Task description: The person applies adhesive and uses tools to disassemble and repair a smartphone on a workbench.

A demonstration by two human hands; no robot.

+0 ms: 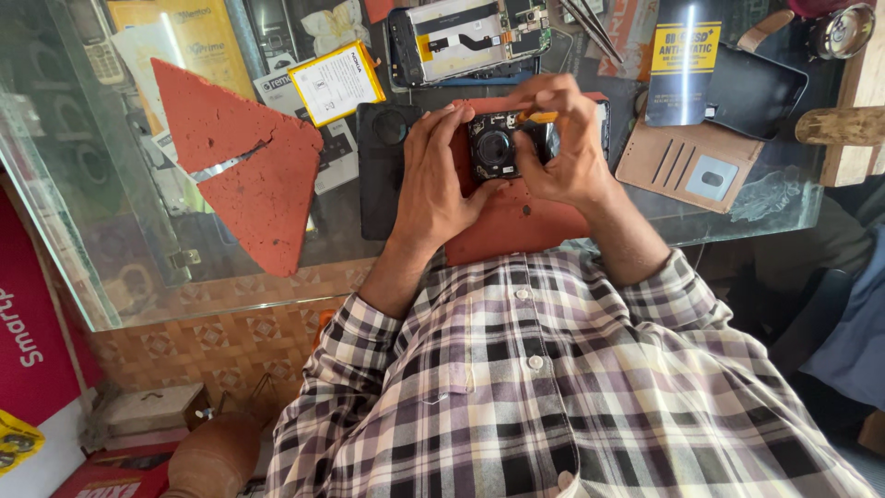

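With the left hand clamped around the black camera module and the right hand pinching an orange-tipped tool, steady, shallow prying suits best.

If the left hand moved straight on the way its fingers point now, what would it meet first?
Probably the yellow-edged battery beyond the black phone back under the left hand; depth is unclear.

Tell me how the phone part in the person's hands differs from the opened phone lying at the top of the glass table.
The black phone part is held over a red mat by the left hand and right hand; the opened phone lies untouched on the glass. The held part is small, dark and shows a round camera ring; the opened phone is longer, with pale metal plates and circuitry exposed. Both are phone hardware under repair.
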